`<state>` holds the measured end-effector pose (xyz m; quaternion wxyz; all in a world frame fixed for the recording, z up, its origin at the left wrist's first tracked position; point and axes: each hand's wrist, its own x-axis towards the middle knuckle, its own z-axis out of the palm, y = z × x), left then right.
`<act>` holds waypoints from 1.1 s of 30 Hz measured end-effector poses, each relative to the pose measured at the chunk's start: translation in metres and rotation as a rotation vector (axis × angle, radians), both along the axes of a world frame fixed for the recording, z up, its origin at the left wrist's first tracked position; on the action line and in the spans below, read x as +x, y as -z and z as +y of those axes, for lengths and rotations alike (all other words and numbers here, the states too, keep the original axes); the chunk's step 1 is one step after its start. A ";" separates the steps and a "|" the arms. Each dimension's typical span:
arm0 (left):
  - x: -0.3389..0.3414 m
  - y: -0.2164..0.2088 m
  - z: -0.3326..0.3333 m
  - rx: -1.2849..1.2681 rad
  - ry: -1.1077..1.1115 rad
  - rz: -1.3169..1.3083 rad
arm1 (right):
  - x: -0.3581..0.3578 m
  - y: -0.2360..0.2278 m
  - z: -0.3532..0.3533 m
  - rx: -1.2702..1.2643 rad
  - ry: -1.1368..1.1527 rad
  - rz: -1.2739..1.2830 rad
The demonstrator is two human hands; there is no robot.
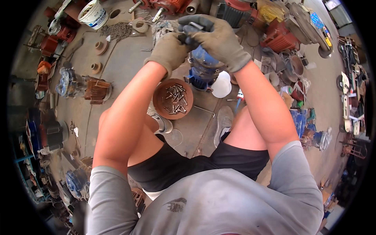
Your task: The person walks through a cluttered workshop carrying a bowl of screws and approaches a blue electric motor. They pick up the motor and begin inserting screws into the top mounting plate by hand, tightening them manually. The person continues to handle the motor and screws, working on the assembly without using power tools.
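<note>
Both my hands wear grey-brown work gloves with dark fingers and meet above a blue motor-like unit (205, 62). My right hand (221, 41) has its fingers curled around a small shiny metal piece (196, 26); its exact kind is not clear. Against those fingers, my left hand (169, 51) is closed, and whatever it grips is hidden. Below my left hand stands a round brown bowl (157, 102) with several loose bolts (177, 98) in it. The blue unit is partly covered by my right hand.
A white round lid or dish (221, 85) lies beside the blue unit. An L-shaped metal rod (205, 111) is on the floor near my shoes. Red motors (170, 6), a white bucket (93, 15) and a brown-and-blue motor (97, 90) stand around.
</note>
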<state>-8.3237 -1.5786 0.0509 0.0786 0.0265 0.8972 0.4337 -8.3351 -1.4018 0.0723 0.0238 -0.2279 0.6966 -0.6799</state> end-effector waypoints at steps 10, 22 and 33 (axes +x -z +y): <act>0.006 0.012 0.014 -0.003 -0.091 0.408 | 0.000 -0.002 0.005 0.204 0.141 -0.096; 0.014 -0.022 0.002 0.315 -0.054 -0.130 | -0.003 0.001 0.015 0.170 0.053 -0.086; 0.026 -0.025 0.002 0.381 -0.154 -0.006 | -0.006 -0.007 0.018 0.156 -0.065 -0.172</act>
